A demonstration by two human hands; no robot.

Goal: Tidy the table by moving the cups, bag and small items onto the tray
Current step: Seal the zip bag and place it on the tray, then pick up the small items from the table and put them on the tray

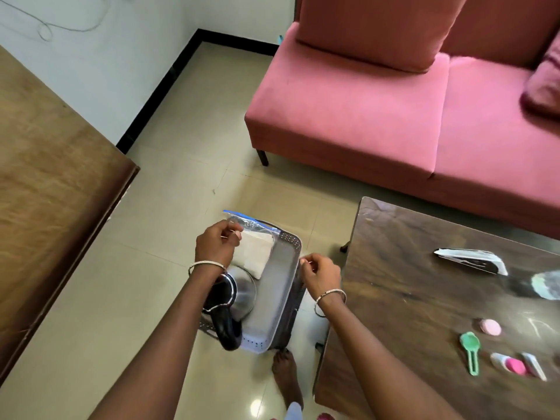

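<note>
A metal tray (280, 286) with perforated ends hangs above the floor, left of the low table (409, 298). My left hand (216, 245) grips its left side, fingers curled where the zip bag's corner lies. My right hand (321, 275) pinches the tray's right rim. On the tray lie a clear zip bag (257, 251) with white contents and a steel cup (244, 294) with a black handle (225, 327), partly hidden by my left forearm. Still on the table are a silver packet (472, 261), a pink disc (491, 327), a green scoop (470, 348) and small pink-and-white pieces (515, 365).
A pink sofa (378, 116) stands behind the table. A wooden surface (51, 177) fills the left side. Tiled floor lies between them, with a bare foot (286, 380) under the tray. A blurred pale object (545, 284) sits at the table's right edge.
</note>
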